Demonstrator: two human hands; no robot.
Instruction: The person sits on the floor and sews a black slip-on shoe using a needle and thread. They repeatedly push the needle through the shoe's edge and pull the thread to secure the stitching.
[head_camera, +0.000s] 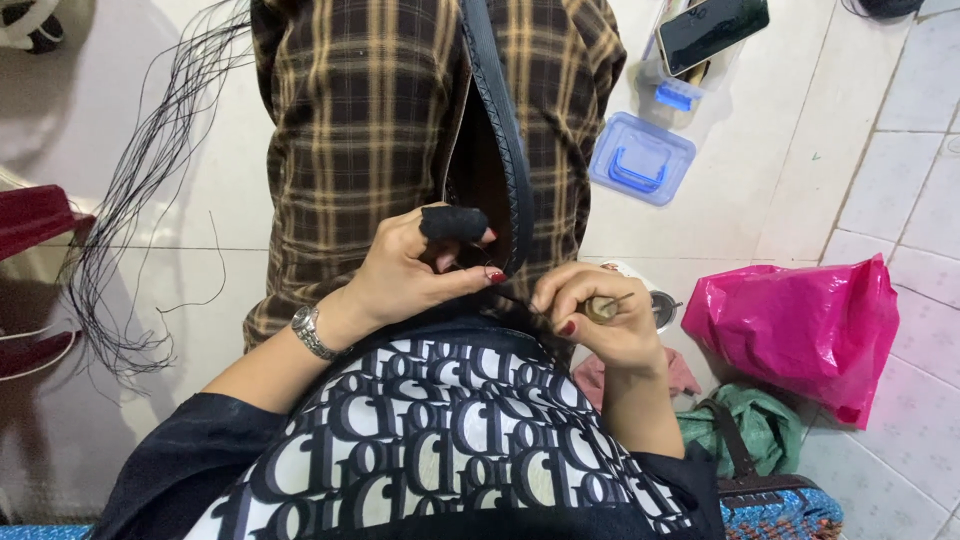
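Plaid garment (380, 130) draped over lap, dark piped edge (500, 130) at centre. Left of that edge, loose black threads (130, 200). Left hand (420, 270), black-capped index finger, pinching edge shut. Right hand (600, 320) just right, closed around awl-like tool (603, 307). Farther right, pink plastic bag (800, 330).

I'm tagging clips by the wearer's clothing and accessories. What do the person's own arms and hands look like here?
The left hand has a black fabric guard over one finger and red-painted nails; a silver wristwatch sits on that wrist. The right hand also has red nails. Both arms have dark navy sleeves pushed up toward the elbows.
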